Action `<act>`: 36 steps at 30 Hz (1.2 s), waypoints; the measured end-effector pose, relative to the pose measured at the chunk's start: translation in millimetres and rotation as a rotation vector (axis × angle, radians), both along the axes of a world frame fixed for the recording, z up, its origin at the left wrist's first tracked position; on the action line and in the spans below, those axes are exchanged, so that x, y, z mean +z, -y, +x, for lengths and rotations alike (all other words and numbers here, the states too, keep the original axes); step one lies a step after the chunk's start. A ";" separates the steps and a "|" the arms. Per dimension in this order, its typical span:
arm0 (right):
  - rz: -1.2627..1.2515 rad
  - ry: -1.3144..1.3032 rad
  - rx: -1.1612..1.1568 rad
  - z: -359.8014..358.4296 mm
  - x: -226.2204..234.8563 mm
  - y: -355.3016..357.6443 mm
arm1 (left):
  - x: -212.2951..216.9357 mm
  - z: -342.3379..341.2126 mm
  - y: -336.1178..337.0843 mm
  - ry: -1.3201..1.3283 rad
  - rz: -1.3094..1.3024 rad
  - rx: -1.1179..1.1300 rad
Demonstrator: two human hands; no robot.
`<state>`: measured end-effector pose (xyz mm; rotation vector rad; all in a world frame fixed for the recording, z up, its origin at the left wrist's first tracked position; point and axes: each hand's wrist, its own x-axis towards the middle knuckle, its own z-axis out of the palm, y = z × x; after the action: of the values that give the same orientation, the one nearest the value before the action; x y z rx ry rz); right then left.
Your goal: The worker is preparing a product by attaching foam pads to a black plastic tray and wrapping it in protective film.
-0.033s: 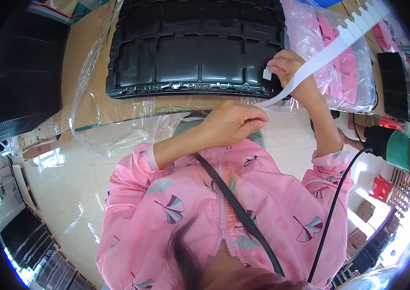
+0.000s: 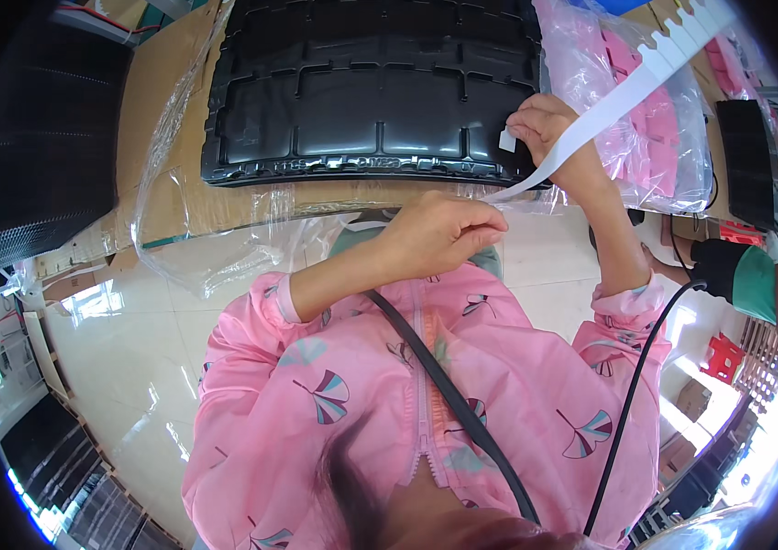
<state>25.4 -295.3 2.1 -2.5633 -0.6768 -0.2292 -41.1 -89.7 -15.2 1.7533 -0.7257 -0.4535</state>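
Observation:
A large black plastic tray [image 2: 334, 137], moulded with raised ribs and compartments, lies on the cardboard-topped table. At its near right corner my right hand [image 2: 554, 137] pinches a small white square piece [image 2: 507, 141] between thumb and fingers, just above the tray's surface. My left hand [image 2: 444, 234] is closed in front of the table edge. From its fingers a long white strip [image 2: 618, 105] runs up to the right, passing in front of my right wrist, and its far end has a notched edge. Where exactly the left fingers grip the strip is hidden.
Right of the tray are pink moulded pieces [image 2: 659, 151] in clear plastic wrap. Loose clear film [image 2: 164, 179] hangs over the table's left side. A dark perforated panel [image 2: 41, 137] stands at the far left. A person in green [image 2: 763, 284] is at the right, beyond a black cable [image 2: 632, 385].

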 end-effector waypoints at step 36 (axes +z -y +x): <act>-0.156 0.214 0.064 -2.5 -3.6 -6.6 | -15.0 -11.0 -28.4 -0.156 -0.061 0.055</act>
<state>22.9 -288.7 -1.5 -2.6841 -0.8850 -0.4500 -52.1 -61.4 -30.2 1.6559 -0.5737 -0.5190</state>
